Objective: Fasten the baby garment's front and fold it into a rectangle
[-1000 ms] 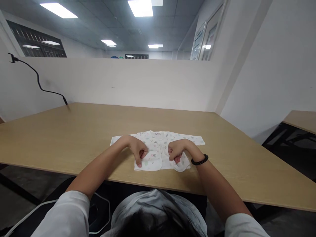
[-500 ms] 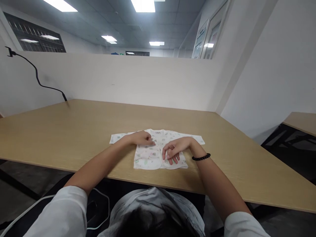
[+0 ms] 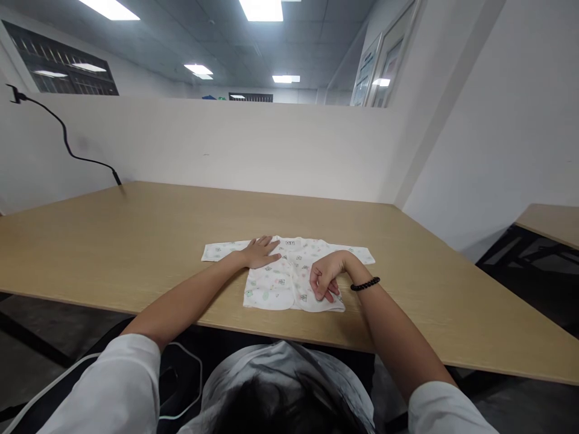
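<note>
A small white baby shirt [image 3: 275,283] with a pastel print lies spread on the table, its sleeves stretched out to both sides and its neckline at the far end. My left hand [image 3: 262,252] rests flat on the shirt's left shoulder, fingers spread. Over the lower right part of the shirt is my right hand [image 3: 324,277], bent down at the wrist with the fingers curled and the thumb close to them. Whether cloth is between those fingers I cannot make out. A black beaded bracelet [image 3: 365,284] circles my right wrist.
The wooden table [image 3: 149,241] reaches back to a low white partition [image 3: 271,150]. A black gooseneck holder [image 3: 67,141] rises at the far left. Another table [image 3: 549,223] stands at the right. A white cable [image 3: 199,367] hangs below the front edge.
My left hand has gone from curled fingers to lying flat and spread on the shirt. My right hand has moved slightly right, its fingers drawn closer together.
</note>
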`<state>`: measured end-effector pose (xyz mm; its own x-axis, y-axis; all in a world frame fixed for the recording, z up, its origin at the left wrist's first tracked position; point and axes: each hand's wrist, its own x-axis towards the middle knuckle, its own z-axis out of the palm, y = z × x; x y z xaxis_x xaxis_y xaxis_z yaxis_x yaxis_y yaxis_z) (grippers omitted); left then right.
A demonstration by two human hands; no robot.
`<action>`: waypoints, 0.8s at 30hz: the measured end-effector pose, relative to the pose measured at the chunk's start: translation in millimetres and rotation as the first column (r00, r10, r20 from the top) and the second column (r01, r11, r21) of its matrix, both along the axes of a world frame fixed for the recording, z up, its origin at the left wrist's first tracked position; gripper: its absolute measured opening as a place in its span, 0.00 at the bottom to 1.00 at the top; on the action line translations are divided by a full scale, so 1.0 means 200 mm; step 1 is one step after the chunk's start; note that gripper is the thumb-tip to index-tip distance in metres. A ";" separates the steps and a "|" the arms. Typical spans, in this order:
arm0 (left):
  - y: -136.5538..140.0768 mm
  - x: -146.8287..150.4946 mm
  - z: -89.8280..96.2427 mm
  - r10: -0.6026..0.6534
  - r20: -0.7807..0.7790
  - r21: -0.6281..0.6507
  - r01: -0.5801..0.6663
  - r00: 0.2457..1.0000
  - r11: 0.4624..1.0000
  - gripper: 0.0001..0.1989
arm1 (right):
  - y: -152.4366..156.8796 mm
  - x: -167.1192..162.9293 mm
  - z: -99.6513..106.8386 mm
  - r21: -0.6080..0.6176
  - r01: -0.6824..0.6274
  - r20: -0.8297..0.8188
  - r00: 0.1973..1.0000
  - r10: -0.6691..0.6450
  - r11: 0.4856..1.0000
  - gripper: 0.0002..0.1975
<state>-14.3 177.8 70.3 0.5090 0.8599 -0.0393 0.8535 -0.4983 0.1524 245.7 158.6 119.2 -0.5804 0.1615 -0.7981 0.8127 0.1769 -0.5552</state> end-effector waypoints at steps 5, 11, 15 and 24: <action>-0.02 0.06 0.00 -0.140 0.078 0.151 0.127 0.987 0.980 0.30 | -0.02 -0.01 0.03 0.005 0.002 -0.108 0.994 -0.001 1.000 0.30; 0.04 0.17 -0.05 -0.257 0.263 0.300 0.175 0.930 0.938 0.16 | 0.04 -0.12 -0.07 0.608 0.575 -0.447 0.818 -0.363 0.547 0.17; 0.09 0.19 -0.06 -0.227 0.253 0.298 0.148 0.940 0.943 0.13 | 0.07 -0.24 -0.14 0.850 0.426 -0.325 0.887 -0.328 0.310 0.16; 0.15 0.16 -0.07 -0.155 0.373 0.203 0.082 0.915 0.976 0.10 | 0.12 -0.37 -0.10 0.904 0.288 -0.157 0.911 -0.382 0.315 0.15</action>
<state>18.3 207.7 55.7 0.5518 0.7663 0.3291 0.6796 -0.6419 0.3552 171.3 182.4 99.1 -0.2454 0.9661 -0.0798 0.9555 0.2272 -0.1884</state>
